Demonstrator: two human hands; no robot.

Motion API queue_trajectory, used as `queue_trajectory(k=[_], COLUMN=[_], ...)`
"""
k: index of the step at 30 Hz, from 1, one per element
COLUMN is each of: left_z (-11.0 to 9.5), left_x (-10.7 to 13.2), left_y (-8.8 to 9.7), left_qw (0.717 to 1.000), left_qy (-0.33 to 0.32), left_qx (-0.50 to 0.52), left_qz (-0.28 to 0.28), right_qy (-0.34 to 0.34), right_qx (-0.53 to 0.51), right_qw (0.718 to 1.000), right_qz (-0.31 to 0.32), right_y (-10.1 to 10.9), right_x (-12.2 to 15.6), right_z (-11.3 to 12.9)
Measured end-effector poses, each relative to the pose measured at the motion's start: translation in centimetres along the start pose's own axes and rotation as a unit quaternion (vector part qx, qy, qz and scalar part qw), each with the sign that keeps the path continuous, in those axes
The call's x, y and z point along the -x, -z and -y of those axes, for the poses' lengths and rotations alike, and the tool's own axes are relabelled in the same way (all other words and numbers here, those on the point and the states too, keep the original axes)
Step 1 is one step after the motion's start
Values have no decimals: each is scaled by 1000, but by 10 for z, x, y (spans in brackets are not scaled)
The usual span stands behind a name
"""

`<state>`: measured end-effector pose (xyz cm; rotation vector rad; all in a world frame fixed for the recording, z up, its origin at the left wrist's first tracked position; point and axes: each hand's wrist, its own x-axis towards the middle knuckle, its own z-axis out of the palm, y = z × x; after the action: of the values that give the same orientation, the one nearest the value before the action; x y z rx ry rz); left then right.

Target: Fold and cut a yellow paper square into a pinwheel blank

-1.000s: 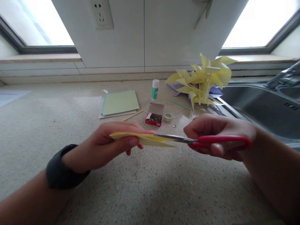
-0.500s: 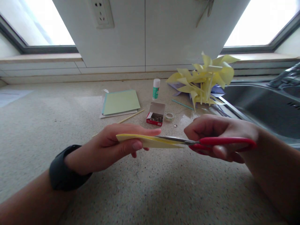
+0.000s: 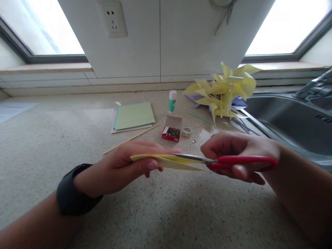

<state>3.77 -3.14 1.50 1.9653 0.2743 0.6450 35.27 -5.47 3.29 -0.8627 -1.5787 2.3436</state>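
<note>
My left hand point(image 3: 124, 166) pinches a folded yellow paper point(image 3: 166, 162), held flat and edge-on above the counter. A dark watch sits on that wrist. My right hand point(image 3: 241, 152) grips red-handled scissors point(image 3: 233, 160); their metal blades lie inside the paper's right end, cutting toward my left hand. Both hands hover over the speckled countertop point(image 3: 155, 214).
Farther back lie a green paper stack point(image 3: 133, 116), a thin wooden stick point(image 3: 131, 139), a glue stick point(image 3: 171, 101), an open red box of pins point(image 3: 171, 128), a tape roll point(image 3: 186, 131) and a pile of yellow paper pinwheels point(image 3: 225, 91). A steel sink point(image 3: 293, 121) is at the right.
Both hands and the paper have shifted slightly right and lower in view. The scissors stay in the paper; the wooden stick shows more behind my left hand.
</note>
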Motion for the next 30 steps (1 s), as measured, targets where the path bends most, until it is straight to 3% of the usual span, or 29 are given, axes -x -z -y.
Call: queue_trajectory(k=[13, 18, 30], left_z=[-4, -6, -8], left_x=[-4, -6, -9], left_y=[0, 0, 0], left_qw=[999, 998, 997], left_qy=[-1, -1, -12], left_qx=[-39, -50, -64], left_qz=[13, 39, 51], right_qy=[-17, -40, -14], right_qx=[7, -1, -24], right_qw=[1000, 999, 1000], right_qz=[-24, -2, -9], right_y=[-3, -1, -8], right_x=[3, -1, -3], right_z=[1, 0, -1])
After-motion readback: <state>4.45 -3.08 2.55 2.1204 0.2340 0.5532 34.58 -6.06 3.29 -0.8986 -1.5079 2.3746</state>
